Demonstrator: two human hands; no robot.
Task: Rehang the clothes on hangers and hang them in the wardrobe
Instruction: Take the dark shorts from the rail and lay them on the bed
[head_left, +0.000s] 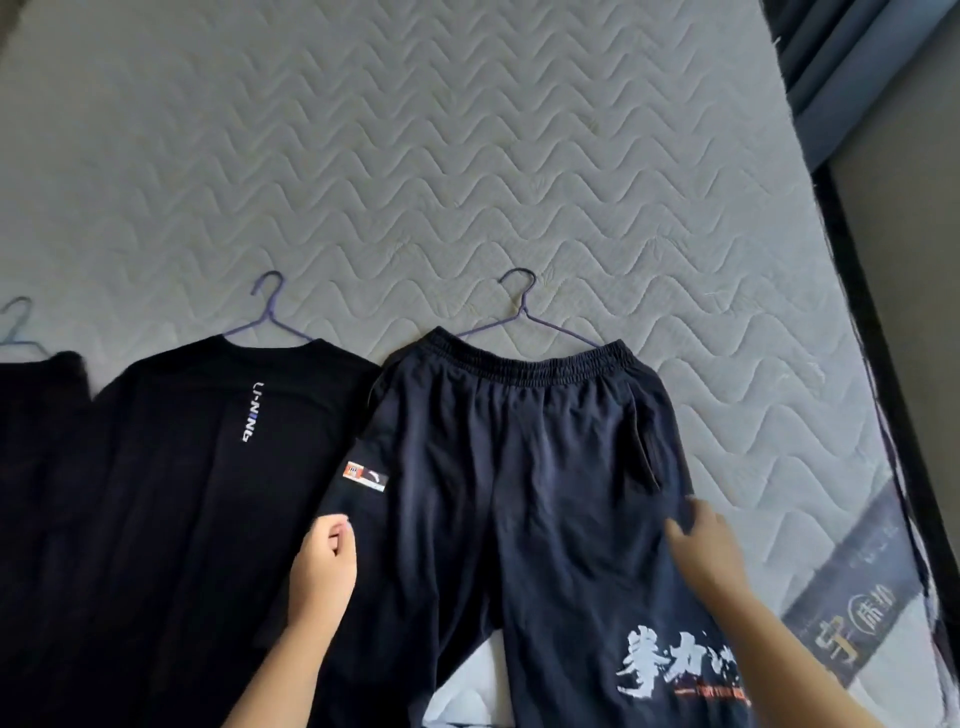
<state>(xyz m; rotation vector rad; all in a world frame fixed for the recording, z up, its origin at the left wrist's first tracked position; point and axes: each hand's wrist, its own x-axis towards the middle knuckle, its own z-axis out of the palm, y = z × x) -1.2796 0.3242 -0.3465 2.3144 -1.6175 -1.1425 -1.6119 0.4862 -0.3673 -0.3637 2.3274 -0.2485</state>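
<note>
Grey wave-quilted mattress (467, 156), right edge cut off. Black T-shirt (182, 493) and navy elastic-waist shorts (519, 467) flat on it, hems out of frame. Thin purple wire hanger (521, 310) half-buried in shorts. Right grip (706, 540) flat, fingers spread on shorts. Left grip (324, 558) curled, can't tell if pinching anything.

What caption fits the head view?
Left hand and right hand flank navy shorts on a mattress, hanger at the waistband.

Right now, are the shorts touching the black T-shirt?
Touching. Head view: sleeve of the black T-shirt lies against the shorts, no gap visible.
</note>
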